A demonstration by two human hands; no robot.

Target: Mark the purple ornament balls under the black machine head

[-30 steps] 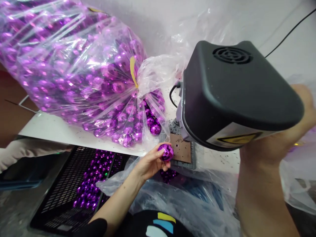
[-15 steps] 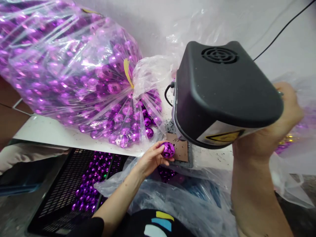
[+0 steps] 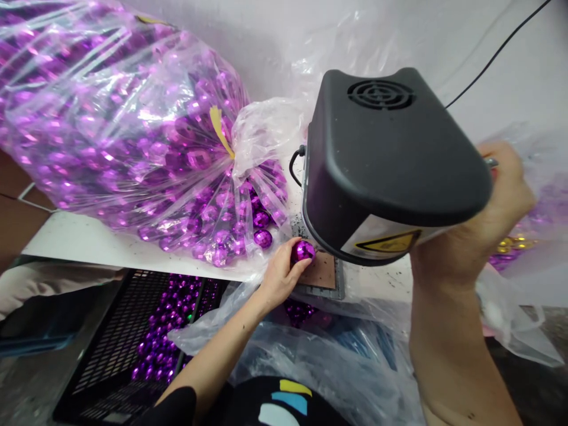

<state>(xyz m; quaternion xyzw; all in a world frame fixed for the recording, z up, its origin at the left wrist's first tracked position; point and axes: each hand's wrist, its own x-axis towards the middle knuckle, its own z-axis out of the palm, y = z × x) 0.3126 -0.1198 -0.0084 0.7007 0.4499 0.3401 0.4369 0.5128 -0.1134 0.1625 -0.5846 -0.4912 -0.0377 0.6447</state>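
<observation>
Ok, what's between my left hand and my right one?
In the head view, the purple ball, brown board and black machine lie between your left hand and right hand.

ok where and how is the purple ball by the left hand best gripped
Probably by opposite sides of its round body, thumb against fingers, coming from the left, as the left hand does: the purple ball shows no handle, and the black machine crowds its right.

Purple ball [image 3: 304, 251] (shiny, faceted) — in the left hand [image 3: 279, 269].
</observation>
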